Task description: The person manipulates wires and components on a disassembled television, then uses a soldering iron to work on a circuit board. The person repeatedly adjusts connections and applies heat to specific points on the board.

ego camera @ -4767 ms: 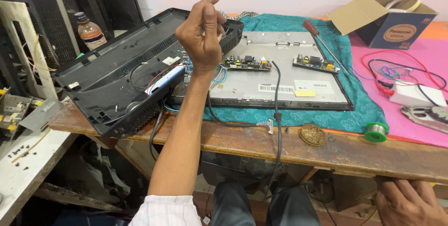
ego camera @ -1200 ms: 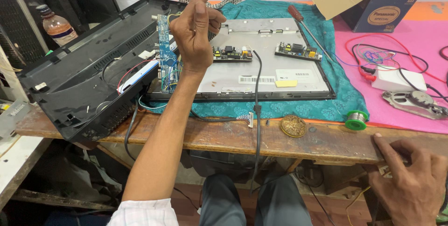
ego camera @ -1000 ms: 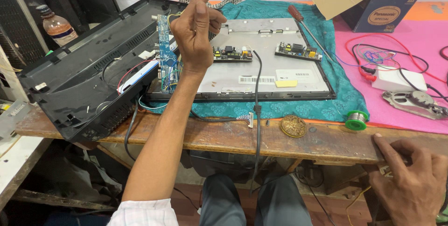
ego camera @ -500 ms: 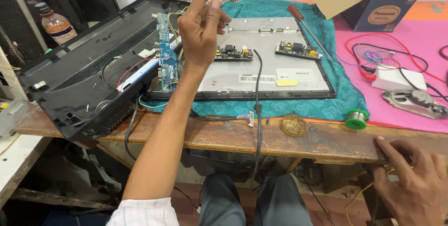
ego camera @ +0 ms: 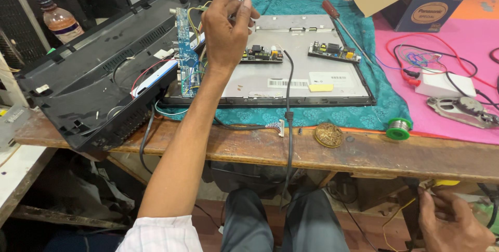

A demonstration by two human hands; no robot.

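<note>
While the left hand lifts above the panel, its grip pinched on a thin wire, forefinger pointing up, a blue circuit board stands on edge just beside it against the black back cover. The right hand sits below the table, fingers loosely curled around yellow wires. A solder spool rests near the edge.

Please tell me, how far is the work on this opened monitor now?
Done: the black back cover is off and lies beside the metal panel, whose small boards are bare. In hand: the left hand is raised by the upright blue circuit board, though its grip is unclear; the right hand is under the bench at thin wires. Left: the cover is off and a grey cable hangs loose.
</note>
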